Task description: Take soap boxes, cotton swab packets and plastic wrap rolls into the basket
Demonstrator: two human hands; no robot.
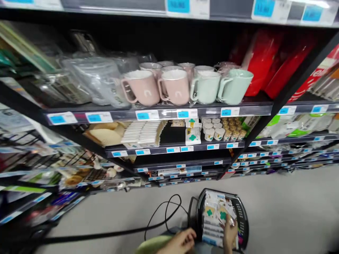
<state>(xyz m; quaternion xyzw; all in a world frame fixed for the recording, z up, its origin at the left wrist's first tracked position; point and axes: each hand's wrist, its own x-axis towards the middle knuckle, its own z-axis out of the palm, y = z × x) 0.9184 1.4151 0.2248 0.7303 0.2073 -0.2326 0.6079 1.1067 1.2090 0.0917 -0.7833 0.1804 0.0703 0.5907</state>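
At the bottom of the view a black shopping basket (239, 215) stands on the grey floor, full of white packets with green clover marks. My right hand (230, 231) reaches into the basket, fingers curled around one of the packets (221, 214). My left hand (182, 241) rests at the basket's left rim with fingers bent, and what it grips is unclear. A yellow-green sleeve (153, 244) shows beside it.
Black store shelves (159, 114) fill the view: pink mugs (143, 86) and mint mugs (233, 86), red packs (262, 60), clear containers (92, 79), more clover packets (192, 135). A black cable (164, 211) loops over the floor.
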